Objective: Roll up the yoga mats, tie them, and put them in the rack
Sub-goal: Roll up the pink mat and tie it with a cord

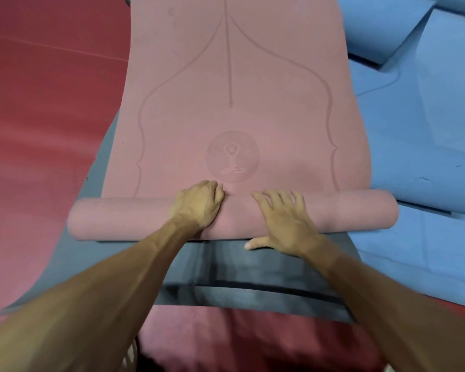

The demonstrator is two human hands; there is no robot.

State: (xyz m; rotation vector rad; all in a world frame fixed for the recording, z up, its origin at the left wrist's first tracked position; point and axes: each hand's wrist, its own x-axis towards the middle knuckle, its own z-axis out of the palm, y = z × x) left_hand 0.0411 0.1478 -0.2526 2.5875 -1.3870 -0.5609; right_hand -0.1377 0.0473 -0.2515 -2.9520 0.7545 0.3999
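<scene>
while pressing roll (118, 218), left hand (199, 204) curled (right (285, 224) splayed)

Red padded floor (38, 103) on the left, blue floor covering (414, 251) on the right, possibly foam, soft even light

No words or numbers are readable; the pink mat (226, 76) bears a circled seated-figure emblem (232, 156).

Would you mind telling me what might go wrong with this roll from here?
1. The left hand and right hand both rest on the roll near its middle, so its ends may wind loosely or skew.
2. The pink mat lies on a grey mat, which could get dragged along.
</scene>
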